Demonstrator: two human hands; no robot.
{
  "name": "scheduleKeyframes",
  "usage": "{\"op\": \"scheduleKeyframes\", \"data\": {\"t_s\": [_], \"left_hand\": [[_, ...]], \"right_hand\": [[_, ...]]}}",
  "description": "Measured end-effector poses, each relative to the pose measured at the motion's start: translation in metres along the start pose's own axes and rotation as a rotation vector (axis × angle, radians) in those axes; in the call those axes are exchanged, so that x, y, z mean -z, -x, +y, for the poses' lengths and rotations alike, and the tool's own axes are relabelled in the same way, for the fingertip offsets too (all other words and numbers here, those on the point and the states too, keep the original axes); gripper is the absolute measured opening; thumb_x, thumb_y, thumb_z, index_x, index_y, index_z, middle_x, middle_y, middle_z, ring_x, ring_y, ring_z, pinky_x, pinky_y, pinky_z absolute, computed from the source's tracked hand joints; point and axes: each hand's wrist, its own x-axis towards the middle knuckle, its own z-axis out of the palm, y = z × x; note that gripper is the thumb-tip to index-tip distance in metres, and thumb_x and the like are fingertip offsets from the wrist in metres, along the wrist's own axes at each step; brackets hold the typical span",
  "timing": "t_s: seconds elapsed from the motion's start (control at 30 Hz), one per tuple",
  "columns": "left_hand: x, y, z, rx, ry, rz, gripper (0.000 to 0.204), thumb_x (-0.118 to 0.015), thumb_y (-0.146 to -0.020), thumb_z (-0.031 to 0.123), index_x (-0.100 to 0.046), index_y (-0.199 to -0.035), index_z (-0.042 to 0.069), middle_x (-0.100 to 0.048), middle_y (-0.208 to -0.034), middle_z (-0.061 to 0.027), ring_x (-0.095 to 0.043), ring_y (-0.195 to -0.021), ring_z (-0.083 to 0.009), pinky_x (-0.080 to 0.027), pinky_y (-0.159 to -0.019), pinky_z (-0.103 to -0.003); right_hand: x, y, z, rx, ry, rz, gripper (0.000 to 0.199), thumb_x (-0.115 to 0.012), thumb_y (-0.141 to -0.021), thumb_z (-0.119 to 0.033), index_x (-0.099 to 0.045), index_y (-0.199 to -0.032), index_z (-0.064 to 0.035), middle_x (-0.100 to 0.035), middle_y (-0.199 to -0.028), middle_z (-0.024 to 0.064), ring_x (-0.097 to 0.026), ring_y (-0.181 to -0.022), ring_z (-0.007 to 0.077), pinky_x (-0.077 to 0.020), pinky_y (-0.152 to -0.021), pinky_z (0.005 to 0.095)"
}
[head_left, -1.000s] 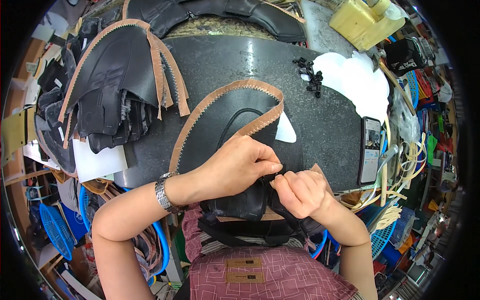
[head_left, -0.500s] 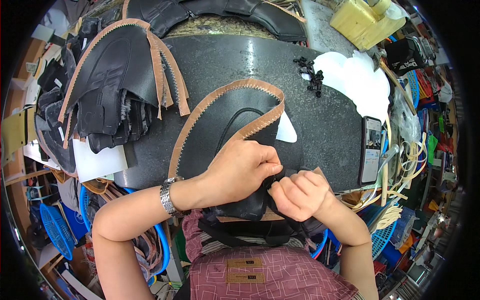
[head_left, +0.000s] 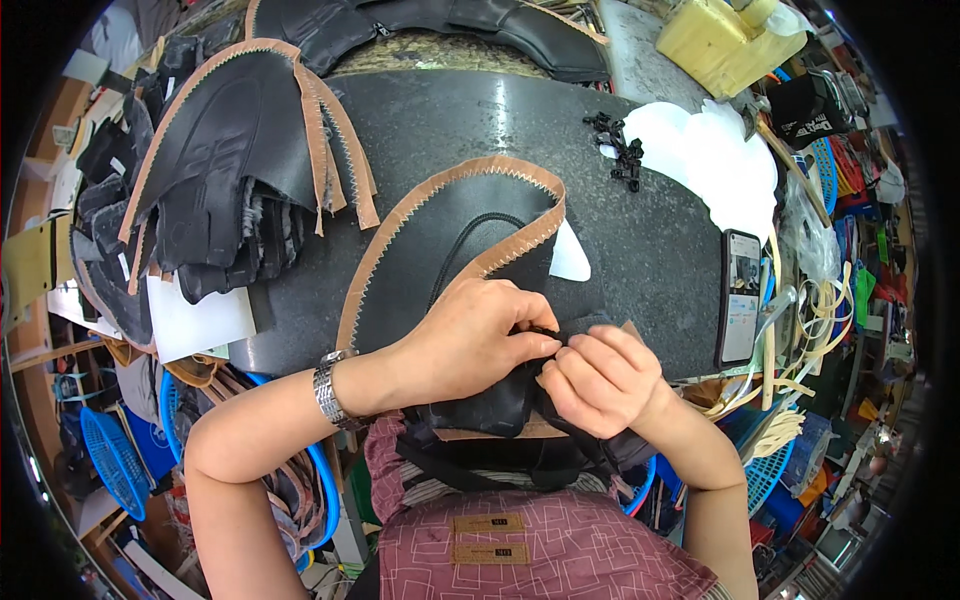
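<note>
A black leather boot upper (head_left: 400, 262), edged with a brown band in zigzag stitching, lies in front of me on the dark table. My left hand (head_left: 480, 335), with a metal watch on its wrist, is closed in a pinch on the upper's black inner edge. Right beside it, my right hand (head_left: 605, 380) has its fingers curled and closed at the same black edge. Whatever small piece sits between the fingertips is hidden. From under the upper's fold a white sheet piece (head_left: 570, 255) sticks out.
Stacked black uppers (head_left: 225, 150) lie at the left, with another upper (head_left: 470, 30) at the back. Small black pieces (head_left: 615, 150) lie beside white cut sheets (head_left: 715, 160). A phone (head_left: 740, 300) rests at the right edge; a yellowish jug (head_left: 715, 45) stands back right.
My left fingers have shifted their pinch slightly, with thumb and forefinger now more apart from the right hand. The right fingers have loosened a little and turned. The upper stays nearly in place.
</note>
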Motion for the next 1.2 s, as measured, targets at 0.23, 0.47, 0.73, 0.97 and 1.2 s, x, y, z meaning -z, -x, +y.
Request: {"op": "scheduleKeyframes", "data": {"t_s": [0.23, 0.47, 0.73, 0.97, 1.2], "left_hand": [[-0.006, -0.010, -0.003, 0.041, -0.082, 0.172, 0.012, -0.065, -0.075, 0.012, -0.064, -0.080, 0.001, -0.060, -0.070, -0.0125, -0.059, -0.069, -0.0252, -0.045, -0.063, -0.034], [-0.001, -0.003, 0.002, -0.247, -0.145, 0.336, 0.019, -0.065, -0.076, 0.009, -0.062, -0.094, 0.002, -0.061, -0.089, -0.0110, -0.059, -0.082, -0.0227, -0.046, -0.073, -0.033], [0.041, 0.042, -0.012, 0.298, 0.132, 0.615, 0.052, -0.066, -0.079, 0.011, -0.042, -0.123, -0.002, -0.045, -0.123, -0.0114, -0.050, -0.105, -0.0187, -0.042, -0.091, -0.031], [0.059, 0.061, 0.036, 0.116, 0.378, 0.711, 0.048, -0.062, -0.077, -0.001, -0.046, -0.122, -0.001, -0.053, -0.115, -0.0047, -0.052, -0.100, -0.0117, -0.042, -0.086, -0.025], [0.243, 0.034, 0.039, -0.143, -0.049, 1.101, 0.048, -0.059, -0.087, 0.018, -0.040, -0.126, -0.001, -0.052, -0.116, -0.0084, -0.049, -0.108, -0.0145, -0.040, -0.092, -0.029]], "right_hand": [[0.028, -0.002, -0.035, -0.140, -0.280, -0.167, 0.021, -0.061, -0.060, -0.014, -0.060, -0.078, -0.0027, -0.056, -0.077, 0.0044, -0.051, -0.066, 0.0155, -0.0419, -0.062, 0.0247], [0.067, 0.023, -0.005, -0.847, -0.227, -0.196, 0.041, -0.070, -0.073, -0.024, -0.054, -0.103, -0.0008, -0.057, -0.093, 0.0126, -0.056, -0.083, 0.0297, -0.0440, -0.077, 0.0372], [0.069, 0.056, -0.020, -1.215, -0.381, -0.336, 0.030, -0.067, -0.077, -0.019, -0.056, -0.097, -0.0009, -0.059, -0.076, 0.0133, -0.058, -0.067, 0.0246, -0.0461, -0.063, 0.0325], [0.091, 0.020, -0.003, -1.237, -0.481, -0.200, 0.013, -0.056, -0.084, -0.011, -0.054, -0.079, 0.0007, -0.047, -0.059, 0.0062, -0.046, -0.054, 0.0126, -0.0384, -0.052, 0.0270], [0.013, -0.170, 0.211, -0.650, -0.270, -0.095, 0.030, -0.053, -0.085, -0.028, -0.060, -0.092, 0.0003, -0.062, -0.083, 0.0158, -0.060, -0.076, 0.0237, -0.0446, -0.070, 0.0327]]}}
